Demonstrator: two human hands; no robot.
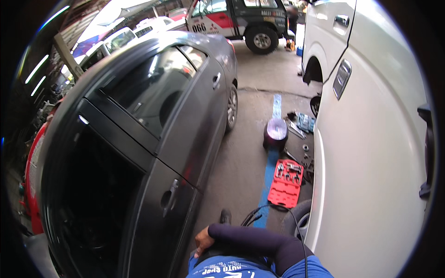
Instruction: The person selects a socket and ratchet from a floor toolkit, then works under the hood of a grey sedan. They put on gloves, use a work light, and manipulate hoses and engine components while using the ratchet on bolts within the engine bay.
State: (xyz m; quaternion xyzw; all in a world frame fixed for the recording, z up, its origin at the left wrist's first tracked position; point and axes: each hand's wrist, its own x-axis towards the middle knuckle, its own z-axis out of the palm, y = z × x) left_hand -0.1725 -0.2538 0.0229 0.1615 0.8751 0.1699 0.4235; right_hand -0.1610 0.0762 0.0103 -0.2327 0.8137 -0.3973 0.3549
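Note:
My right arm, in a dark sleeve, crosses in front of my waist toward the left. At its end, my right hand is by the side of my blue shirt, fingers bent downward. Whatever it may hold at the shirt's edge is hidden. My left hand is out of the picture. Closest to the right hand are a dark shoe on the floor and the dark grey car on the left.
A white van lines the right side. Between the vehicles lie an open red tool case, a round stool, a teal tool case, loose tools, a tyre and black cables. Farther back stands an off-road vehicle.

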